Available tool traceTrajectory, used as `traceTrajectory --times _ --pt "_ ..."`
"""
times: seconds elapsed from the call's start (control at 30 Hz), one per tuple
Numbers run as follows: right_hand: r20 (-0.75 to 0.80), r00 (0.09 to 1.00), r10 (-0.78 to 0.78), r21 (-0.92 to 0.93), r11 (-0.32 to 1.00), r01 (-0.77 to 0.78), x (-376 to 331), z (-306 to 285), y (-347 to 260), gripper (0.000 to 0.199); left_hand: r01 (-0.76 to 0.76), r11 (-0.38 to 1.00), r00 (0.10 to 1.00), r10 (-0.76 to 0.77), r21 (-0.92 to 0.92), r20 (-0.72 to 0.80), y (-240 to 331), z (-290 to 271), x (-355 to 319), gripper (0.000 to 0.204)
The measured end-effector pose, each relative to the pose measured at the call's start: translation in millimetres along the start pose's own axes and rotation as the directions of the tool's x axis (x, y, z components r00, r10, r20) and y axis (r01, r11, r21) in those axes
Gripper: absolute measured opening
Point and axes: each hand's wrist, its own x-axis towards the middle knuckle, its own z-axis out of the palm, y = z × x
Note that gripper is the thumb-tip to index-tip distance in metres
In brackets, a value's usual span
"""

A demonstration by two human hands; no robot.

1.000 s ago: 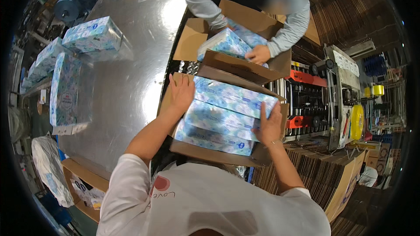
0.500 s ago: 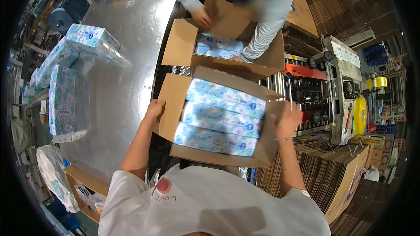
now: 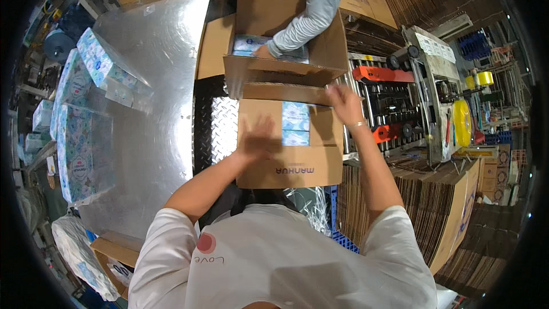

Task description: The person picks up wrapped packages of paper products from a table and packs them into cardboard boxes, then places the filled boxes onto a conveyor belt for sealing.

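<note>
The cardboard box (image 3: 289,143) sits just off the right edge of the shiny metal worktop (image 3: 154,97), on a tread-patterned strip beside a roller conveyor (image 3: 389,109). Its near flaps are folded down, and a gap between them shows blue-and-white tissue packs (image 3: 295,123) inside. The left hand (image 3: 258,137) lies flat on the left flap, fingers spread and pressing, gripping nothing. The right hand (image 3: 345,103) is open over the far right corner of the box, fingers loosely extended; it is blurred, so I cannot tell if it touches the flap there. Just beyond, another person's sleeve (image 3: 306,20) reaches into a second open box (image 3: 274,40). More wrapped tissue packs (image 3: 80,137) are stacked along the worktop's left edge.

The risk, as I judge it, is that the flaps spring back up if the pressing hand lifts before the right side is folded, or that a flap snags on the neighbouring box, which touches the far side.
</note>
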Motion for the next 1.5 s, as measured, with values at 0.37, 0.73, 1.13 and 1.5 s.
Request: traceTrajectory --times 0.37,0.73,1.13,1.5 --pt "-0.202 0.946 0.254 -0.311 0.899 -0.308 -170.8 63.8 133.5 0.055 0.2 0.628 0.841 -0.504 -0.752 -0.197 7.1 -1.5 -20.0 0.07" --pt "-0.075 0.987 0.14 -0.454 0.877 -0.159 8.6 -0.7 228.5 0.061 0.3 0.386 0.554 -0.815 -0.872 -0.17 157.4 48.2 86.6 0.066" --pt "-0.105 0.982 0.159 -0.565 0.803 -0.191 8.1 -83.6 339.7 0.062 0.185 0.628 0.795 -0.548 -0.756 -0.261 235.1 106.2 328.7 0.065" --pt "-0.563 0.825 0.043 -0.363 0.884 -0.294 -208.9 -179.5 213.0 0.038 0.608 0.063 0.781 -0.225 -0.791 0.583 88.9 162.1 167.7 0.043"
